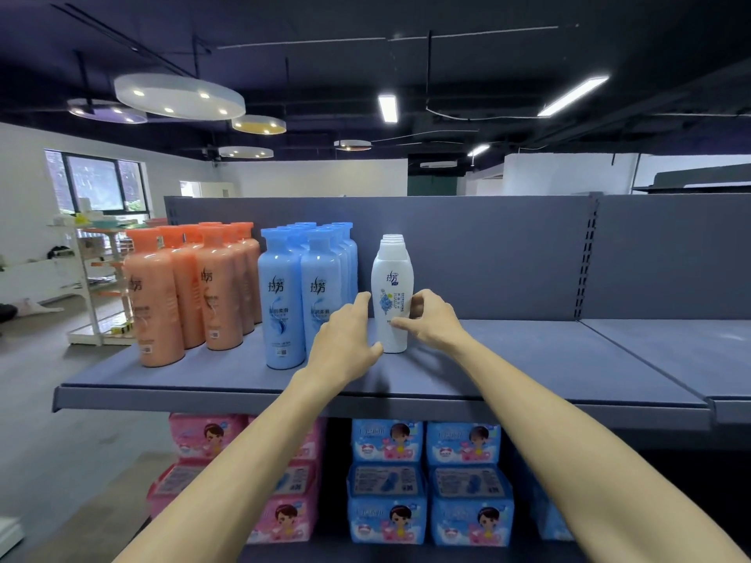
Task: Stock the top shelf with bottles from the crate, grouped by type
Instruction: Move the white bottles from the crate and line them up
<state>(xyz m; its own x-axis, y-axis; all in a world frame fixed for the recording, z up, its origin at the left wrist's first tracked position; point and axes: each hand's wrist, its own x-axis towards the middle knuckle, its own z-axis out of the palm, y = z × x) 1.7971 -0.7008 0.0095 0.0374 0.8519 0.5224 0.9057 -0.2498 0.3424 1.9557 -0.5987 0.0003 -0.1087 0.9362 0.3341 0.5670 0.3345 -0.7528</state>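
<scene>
Both hands — left hand (347, 339), right hand (430, 319) — cup the upright white bottle (392, 294).

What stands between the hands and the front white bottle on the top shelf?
Nothing visible does. The left hand and the right hand are already at the two sides of the white bottle; the blue bottles stand apart, to its left.

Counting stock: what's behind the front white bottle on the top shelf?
Behind the front white bottle, more white caps show in a row. Their bodies are hidden, so the count is uncertain.
</scene>
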